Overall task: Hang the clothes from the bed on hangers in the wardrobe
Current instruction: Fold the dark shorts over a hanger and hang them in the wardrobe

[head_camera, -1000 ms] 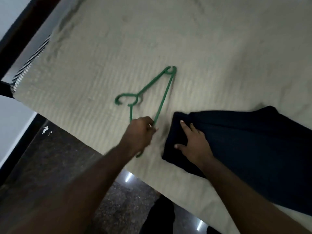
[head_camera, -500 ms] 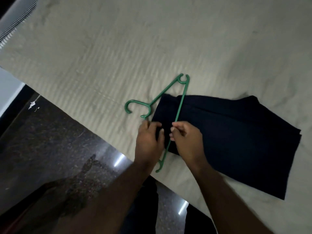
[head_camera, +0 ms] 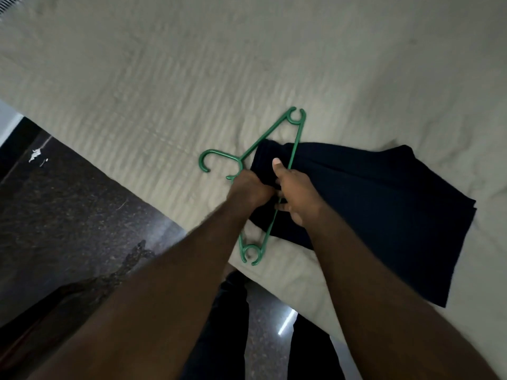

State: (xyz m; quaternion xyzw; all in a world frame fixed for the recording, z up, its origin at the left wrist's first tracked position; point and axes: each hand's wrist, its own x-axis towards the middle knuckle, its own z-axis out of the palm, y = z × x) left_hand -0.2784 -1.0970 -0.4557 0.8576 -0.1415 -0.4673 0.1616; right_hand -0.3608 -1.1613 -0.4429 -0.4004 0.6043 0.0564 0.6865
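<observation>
Beige bed (head_camera: 164, 78) fills most of the view, with dark polished floor (head_camera: 68, 215) at lower left. The folded dark garment (head_camera: 384, 204) lies flat at the bed's near edge. The green hanger (head_camera: 294, 149) lies on the bed too, its long bar across the garment's left end and its hook pointing left. Left hand (head_camera: 251, 189) is clenched on the garment's edge by the hanger neck — can't tell if it also has the neck. Right hand (head_camera: 295, 193) has fingers curled at the long bar, thumb laid straight on the cloth.
</observation>
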